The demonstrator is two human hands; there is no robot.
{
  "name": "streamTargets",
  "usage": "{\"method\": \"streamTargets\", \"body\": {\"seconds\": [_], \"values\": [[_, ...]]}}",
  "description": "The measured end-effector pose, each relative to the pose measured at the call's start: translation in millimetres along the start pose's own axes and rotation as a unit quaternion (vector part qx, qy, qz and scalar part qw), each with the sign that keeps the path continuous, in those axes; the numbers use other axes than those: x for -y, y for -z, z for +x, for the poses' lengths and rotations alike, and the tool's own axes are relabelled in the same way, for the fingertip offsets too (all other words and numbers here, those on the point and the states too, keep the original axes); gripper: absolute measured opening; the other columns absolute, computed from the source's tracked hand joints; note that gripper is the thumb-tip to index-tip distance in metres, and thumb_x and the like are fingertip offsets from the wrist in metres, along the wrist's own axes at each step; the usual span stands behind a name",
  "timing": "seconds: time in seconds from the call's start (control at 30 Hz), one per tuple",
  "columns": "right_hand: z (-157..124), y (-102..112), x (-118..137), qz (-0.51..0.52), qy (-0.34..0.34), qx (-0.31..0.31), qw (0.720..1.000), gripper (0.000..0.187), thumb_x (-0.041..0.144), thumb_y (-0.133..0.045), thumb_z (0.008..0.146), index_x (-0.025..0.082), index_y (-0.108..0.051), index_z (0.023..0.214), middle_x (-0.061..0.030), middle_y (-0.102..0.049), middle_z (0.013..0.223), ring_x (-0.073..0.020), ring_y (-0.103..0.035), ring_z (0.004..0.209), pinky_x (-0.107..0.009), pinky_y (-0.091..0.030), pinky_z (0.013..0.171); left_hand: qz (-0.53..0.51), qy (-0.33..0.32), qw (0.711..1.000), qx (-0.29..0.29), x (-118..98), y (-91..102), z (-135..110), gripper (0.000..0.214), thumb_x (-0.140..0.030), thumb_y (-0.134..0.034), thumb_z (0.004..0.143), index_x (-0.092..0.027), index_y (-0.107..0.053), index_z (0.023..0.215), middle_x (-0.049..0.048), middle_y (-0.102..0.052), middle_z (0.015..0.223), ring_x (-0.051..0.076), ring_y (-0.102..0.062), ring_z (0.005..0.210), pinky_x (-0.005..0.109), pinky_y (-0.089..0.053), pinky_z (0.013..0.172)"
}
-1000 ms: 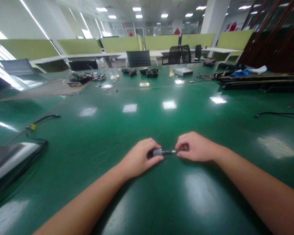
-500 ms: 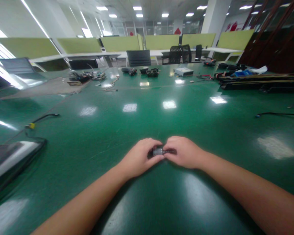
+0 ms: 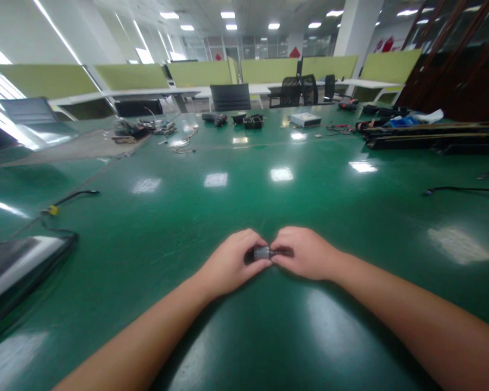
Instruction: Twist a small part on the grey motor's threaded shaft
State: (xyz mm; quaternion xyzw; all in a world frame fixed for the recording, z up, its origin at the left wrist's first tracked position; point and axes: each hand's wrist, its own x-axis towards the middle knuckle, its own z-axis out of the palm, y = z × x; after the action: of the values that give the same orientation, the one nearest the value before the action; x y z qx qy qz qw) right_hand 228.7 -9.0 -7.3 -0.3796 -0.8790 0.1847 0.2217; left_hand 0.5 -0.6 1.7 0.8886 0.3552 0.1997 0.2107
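Note:
Both my hands meet low on the green table point(image 3: 244, 184), near its front edge. My left hand point(image 3: 232, 262) is closed round a small grey cylindrical part point(image 3: 262, 252). My right hand point(image 3: 303, 253) is closed on the dark slim piece that sticks out of that part to the right; its fingers cover most of it. The two hands touch at the fingertips, resting on the tabletop.
A dark flat device with a pale face point(image 3: 18, 269) lies at the left edge, with a black cable and yellow tag point(image 3: 54, 209) behind it. Another black cable point(image 3: 460, 190) runs at the right. Tools, a white box point(image 3: 305, 119) and long dark rails point(image 3: 432, 138) sit far back.
My right hand has slid left along the slim piece until it met my left hand, one second ago to half a second ago. Since then nothing has moved.

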Motion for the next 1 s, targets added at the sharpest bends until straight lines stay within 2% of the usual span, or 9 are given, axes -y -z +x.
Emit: {"method": "streamTargets", "body": {"seconds": [0.77, 1.0], "values": [[-7, 7, -3, 0.001, -0.013, -0.001, 1.0, 0.007, 0.024, -0.069, 0.085, 0.018, -0.073, 0.087, -0.0029, -0.066, 0.081, -0.0155, -0.058, 0.077, -0.027, -0.042, 0.07, 0.004, 0.011, 1.0, -0.001, 1, -0.4, -1, 0.022, -0.036, -0.073, 0.088, -0.02, -0.066, 0.101, 0.0034, -0.067, 0.093, 0.021, -0.062, 0.086, 0.033, -0.047, 0.078], [-15, 25, -11, -0.019, -0.037, 0.034, 0.999, 0.006, 0.024, -0.072, 0.081, 0.019, -0.074, 0.084, -0.0012, -0.068, 0.079, -0.0141, -0.058, 0.071, -0.027, -0.042, 0.067, -0.009, 0.009, 1.0, 0.007, 1, 1.8, -1, 0.023, -0.037, -0.073, 0.089, -0.02, -0.065, 0.101, 0.0029, -0.067, 0.093, 0.02, -0.062, 0.084, 0.032, -0.047, 0.078]]}}
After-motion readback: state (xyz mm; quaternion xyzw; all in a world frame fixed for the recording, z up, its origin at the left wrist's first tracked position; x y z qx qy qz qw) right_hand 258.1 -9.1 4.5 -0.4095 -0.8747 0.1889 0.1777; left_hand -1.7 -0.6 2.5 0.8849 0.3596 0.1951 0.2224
